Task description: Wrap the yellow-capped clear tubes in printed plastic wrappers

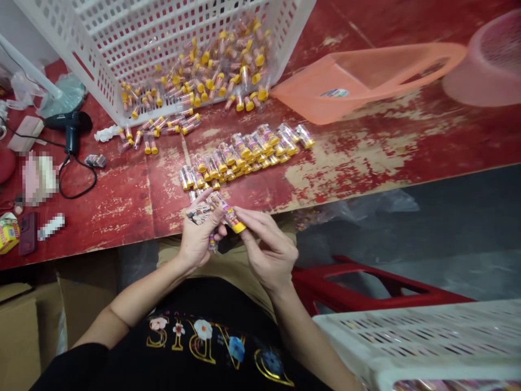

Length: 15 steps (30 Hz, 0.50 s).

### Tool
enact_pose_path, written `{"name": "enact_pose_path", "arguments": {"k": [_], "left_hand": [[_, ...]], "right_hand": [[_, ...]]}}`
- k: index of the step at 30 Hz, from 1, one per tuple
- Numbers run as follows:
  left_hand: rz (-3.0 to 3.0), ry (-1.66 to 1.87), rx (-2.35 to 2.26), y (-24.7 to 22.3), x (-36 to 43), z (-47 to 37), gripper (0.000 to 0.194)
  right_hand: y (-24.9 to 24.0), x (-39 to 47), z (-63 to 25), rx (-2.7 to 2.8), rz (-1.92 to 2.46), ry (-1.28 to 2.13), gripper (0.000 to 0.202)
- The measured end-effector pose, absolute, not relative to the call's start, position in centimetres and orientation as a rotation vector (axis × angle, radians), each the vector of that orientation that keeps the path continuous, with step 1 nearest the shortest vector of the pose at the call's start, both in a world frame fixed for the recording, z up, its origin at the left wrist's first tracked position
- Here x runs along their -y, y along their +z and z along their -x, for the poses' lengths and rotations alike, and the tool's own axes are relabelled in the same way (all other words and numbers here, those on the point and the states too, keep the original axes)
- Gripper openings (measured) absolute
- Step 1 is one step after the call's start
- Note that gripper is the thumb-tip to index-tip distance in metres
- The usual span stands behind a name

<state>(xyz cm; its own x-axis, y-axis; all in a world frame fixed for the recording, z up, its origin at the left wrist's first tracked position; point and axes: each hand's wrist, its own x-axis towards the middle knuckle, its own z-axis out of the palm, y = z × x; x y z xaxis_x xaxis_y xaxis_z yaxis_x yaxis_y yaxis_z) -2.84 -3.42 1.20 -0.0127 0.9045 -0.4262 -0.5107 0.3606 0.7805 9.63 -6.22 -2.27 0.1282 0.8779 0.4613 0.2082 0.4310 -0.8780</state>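
Note:
Between my two hands is a small clear tube with a yellow cap and a printed wrapper [222, 208], its capped end pointing down and right. My left hand [199, 233] grips the tube's upper part with the thumb. Printed film pieces [198, 215] also show in that palm, and how many is hidden. My right hand [271, 247] pinches the tube near its yellow cap with thumb and fingers. Just beyond my hands, wrapped tubes [244, 149] with yellow caps lie stacked in a slanting row on the red table [122, 217].
A white plastic basket [109, 49] lies tipped toward me, with many yellow-capped tubes [207, 81] spilling out. An orange scoop [354, 81] and a pink basket [484, 70] stand right. A hair dryer [71, 130] with its cord lies left. A red stool [366, 285] and white crate [427, 331] are lower right.

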Motion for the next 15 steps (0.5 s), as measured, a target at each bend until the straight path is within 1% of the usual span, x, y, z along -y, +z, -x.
{"name": "enact_pose_path", "arguments": {"k": [3, 6, 12, 15], "left_hand": [[-0.477, 1.177, -1.080, 1.17, 3.76, 2.62, 0.063], [-0.478, 1.171, -1.088, 1.02, 3.95, 2.43, 0.066], [-0.477, 1.155, -1.097, 0.83, 3.91, 2.38, 0.074], [-0.472, 1.153, -1.094, 0.68, 3.89, 2.24, 0.076]], "right_hand": [[-2.02, 6.12, -9.26, 1.268, 1.102, 0.600, 0.033], [-1.89, 6.11, -8.97, 1.185, 1.148, 0.614, 0.024], [-2.08, 6.18, -8.69, 1.147, 1.168, 0.599, 0.020], [-2.02, 6.25, -8.54, 1.137, 1.156, 0.608, 0.022]]}}
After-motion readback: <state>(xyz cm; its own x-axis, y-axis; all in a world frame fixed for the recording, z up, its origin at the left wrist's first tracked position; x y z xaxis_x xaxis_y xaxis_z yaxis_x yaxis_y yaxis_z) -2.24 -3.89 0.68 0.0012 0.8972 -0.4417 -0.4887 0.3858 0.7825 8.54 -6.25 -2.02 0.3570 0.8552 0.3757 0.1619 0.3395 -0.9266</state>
